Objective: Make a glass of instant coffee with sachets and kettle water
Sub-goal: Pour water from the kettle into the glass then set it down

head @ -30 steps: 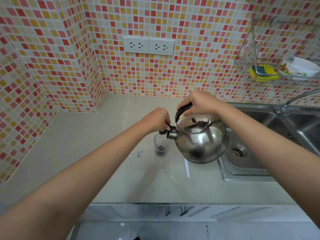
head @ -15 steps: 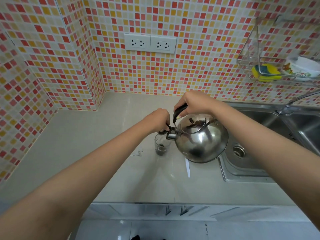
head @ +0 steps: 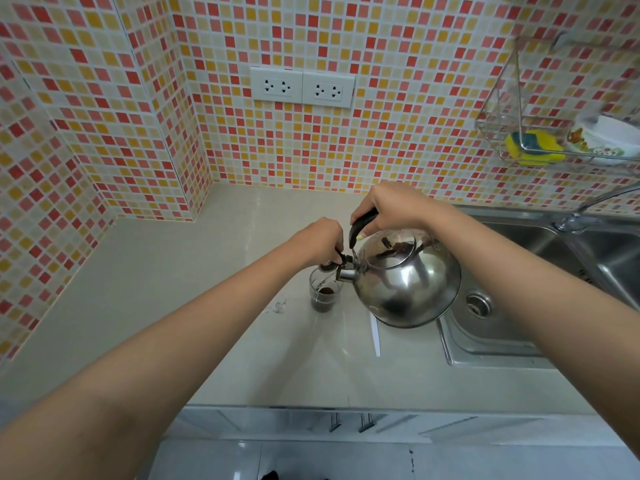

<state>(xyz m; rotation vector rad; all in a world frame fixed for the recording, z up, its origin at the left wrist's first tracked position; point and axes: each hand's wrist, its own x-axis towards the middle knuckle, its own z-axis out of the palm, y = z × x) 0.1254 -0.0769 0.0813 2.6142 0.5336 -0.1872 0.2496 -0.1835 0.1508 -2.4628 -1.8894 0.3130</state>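
Glass: the glass (head: 325,293) stands upright on the counter (head: 180,306), just left of the sink (head: 491,344), with dark coffee powder or liquid in its bottom.
Kettle: the steel kettle (head: 407,280) hangs tilted to the left in the air, its spout (head: 344,271) directly over the rim of the glass.
Right hand: the right hand (head: 388,207) is wrapped round the kettle's black handle and carries its weight.
Left hand: the left hand (head: 322,239) pinches the small black lever at the spout, apparently holding the spout cap open; the fingers are partly hidden, so I cannot be sure of the exact hold.
Step in hand: pouring kettle water onto the coffee. A thin stream may be falling into the glass, though it is too faint to confirm.
Next move calls for: a steady tilt, with the spout kept over the glass, then levelling the kettle before the glass fills.
Risk: hot water beside the rim, or on the left fingers near the spout.
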